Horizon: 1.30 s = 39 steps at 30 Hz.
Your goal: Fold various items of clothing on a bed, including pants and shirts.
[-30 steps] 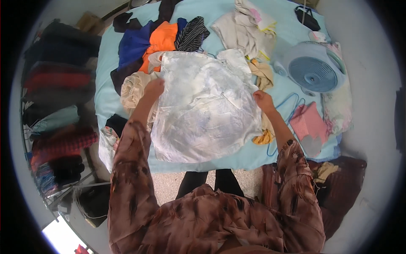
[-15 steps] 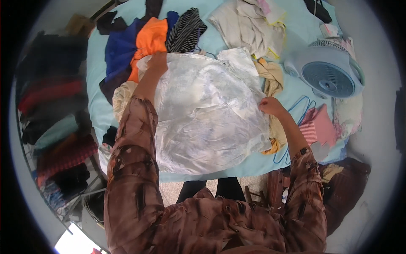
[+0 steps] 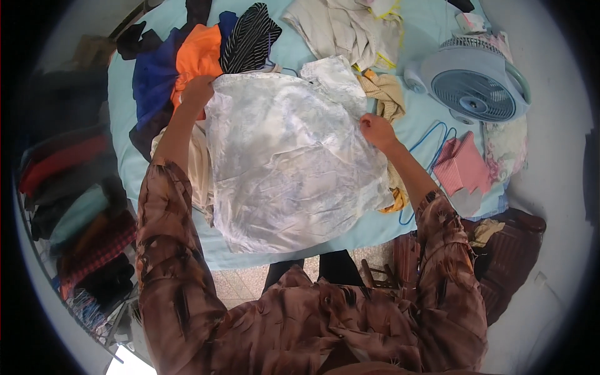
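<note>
A pale white garment [image 3: 294, 162] with a faint bluish print lies spread on the light blue bedsheet, its body wrinkled. A sleeve-like flap [image 3: 337, 81] sticks out at its upper right. My left hand [image 3: 199, 92] is closed on the garment's upper left corner, beside an orange cloth [image 3: 199, 57]. At the right edge, just below the flap, my right hand [image 3: 377, 131] is pinched on the fabric; its fingertips are partly hidden. A cream cloth [image 3: 199, 162] shows from under the garment's left side.
Blue, orange and black striped clothes [image 3: 250, 39] are heaped at the far left, a beige garment [image 3: 347, 31] at the far middle. A blue-grey fan [image 3: 478, 87] stands at right, near a blue hanger [image 3: 431, 144] and pink striped cloth [image 3: 459, 165]. Folded clothes [image 3: 69, 162] fill a rack at left.
My left hand has drawn the upper left corner outward, so the garment's left edge is straighter and more of the cream cloth shows. My right hand stays at the right edge. The view has shifted slightly.
</note>
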{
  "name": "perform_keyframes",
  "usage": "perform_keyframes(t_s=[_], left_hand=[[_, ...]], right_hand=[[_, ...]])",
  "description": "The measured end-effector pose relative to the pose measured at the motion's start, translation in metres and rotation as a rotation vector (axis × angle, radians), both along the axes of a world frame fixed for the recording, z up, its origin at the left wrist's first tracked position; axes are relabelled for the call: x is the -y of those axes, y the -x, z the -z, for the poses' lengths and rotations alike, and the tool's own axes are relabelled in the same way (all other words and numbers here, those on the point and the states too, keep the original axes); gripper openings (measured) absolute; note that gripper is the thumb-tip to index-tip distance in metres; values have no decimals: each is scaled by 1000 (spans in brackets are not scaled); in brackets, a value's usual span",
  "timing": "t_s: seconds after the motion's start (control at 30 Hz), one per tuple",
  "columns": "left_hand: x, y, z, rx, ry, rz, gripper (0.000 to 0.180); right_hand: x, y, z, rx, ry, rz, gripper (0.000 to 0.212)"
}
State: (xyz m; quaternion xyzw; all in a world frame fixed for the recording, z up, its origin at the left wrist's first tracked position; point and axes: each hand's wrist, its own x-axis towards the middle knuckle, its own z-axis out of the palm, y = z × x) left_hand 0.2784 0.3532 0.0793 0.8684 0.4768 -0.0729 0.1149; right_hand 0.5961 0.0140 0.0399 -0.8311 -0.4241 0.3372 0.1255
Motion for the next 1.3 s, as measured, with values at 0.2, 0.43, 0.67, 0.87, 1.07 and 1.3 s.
perform_keyframes(t_s=[0.2,0.43,0.67,0.87,1.07,1.3], left_hand=[[9,-11,-19,189,55,-173,24],[-3,34,-1,238,-87,26,23],[23,79,-32,369,-153,-32,23],[144,168,-96,608,-171,107,17],[287,250,-103,576,-62,139,22],[374,293,-36,470,103,-36,20]], right_hand=[[-15,-8,18,116,52,-92,28],[-20,-15,-5,-26,208,-135,28],[21,-23,-42,-498,-561,133,19],[86,8,-129,-111,-324,-249,23],[143,54,-117,60,-418,-543,23],[179,91,-81,140,-341,-647,20]])
